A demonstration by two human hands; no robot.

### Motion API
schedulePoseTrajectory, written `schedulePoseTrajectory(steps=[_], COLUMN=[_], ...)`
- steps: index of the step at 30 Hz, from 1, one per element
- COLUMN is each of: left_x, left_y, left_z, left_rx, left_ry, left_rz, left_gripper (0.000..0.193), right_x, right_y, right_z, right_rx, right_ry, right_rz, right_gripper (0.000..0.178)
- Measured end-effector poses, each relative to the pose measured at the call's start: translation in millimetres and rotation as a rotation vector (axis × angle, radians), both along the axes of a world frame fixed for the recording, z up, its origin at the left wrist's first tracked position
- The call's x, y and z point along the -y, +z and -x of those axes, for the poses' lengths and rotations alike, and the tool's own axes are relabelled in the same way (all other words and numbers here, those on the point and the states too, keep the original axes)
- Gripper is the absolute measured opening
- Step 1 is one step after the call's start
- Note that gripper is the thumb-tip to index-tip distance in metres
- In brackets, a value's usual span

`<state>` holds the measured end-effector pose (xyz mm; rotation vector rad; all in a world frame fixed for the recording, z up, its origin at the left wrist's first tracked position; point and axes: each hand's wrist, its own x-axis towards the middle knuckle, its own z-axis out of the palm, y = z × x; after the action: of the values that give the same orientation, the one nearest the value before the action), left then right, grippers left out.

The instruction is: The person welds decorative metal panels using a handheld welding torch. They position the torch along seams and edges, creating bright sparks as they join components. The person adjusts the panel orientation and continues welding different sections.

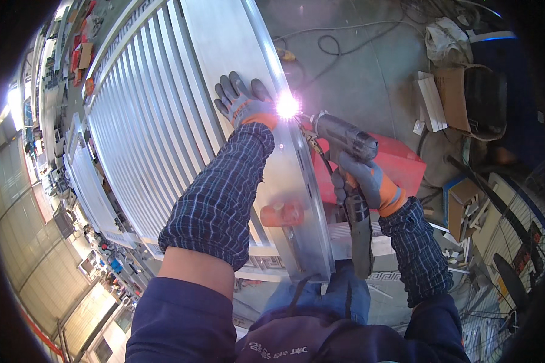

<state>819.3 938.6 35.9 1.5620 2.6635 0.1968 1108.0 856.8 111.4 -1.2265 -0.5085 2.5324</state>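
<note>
Silver panel [224,36], left hand [243,104] near edge, torch [345,134] alongside, floor [360,75] beyond

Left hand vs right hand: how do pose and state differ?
The left hand is spread open on the silvery panel; the right hand curls around the dark welding gun. The left hand is right beside the bright arc; the right hand sits farther back. Both wear gray-and-orange gloves.

There are two gloved hands [245,107] [369,176], two checked sleeves [218,187] [413,245], one dark welding torch [345,134] and one bright glare [287,106].
</note>
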Motion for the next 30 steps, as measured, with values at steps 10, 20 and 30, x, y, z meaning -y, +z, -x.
schedulePoseTrajectory(steps=[10,20,30], left_x=[-0.4,-2.4,-0.5], left_y=[-2.6,19.6,18.2], left_z=[0.0,-10.0,-2.8], left_rx=[-0.014,0.021,-0.007], left_ry=[0.008,0.069,0.051], left_rz=[0.026,0.247,0.178], left_gripper=[0.068,0.073,0.071], right_x=[-1.3,-14.9,-169.4], right_y=[9.4,123.7,188.7], right_z=[-1.3,-45.1,-93.6], right_rx=[0.029,0.260,0.092], right_ry=[0.002,0.086,-0.074], right_rz=[0.005,-0.195,-0.665], right_gripper=[0.032,0.036,0.057])
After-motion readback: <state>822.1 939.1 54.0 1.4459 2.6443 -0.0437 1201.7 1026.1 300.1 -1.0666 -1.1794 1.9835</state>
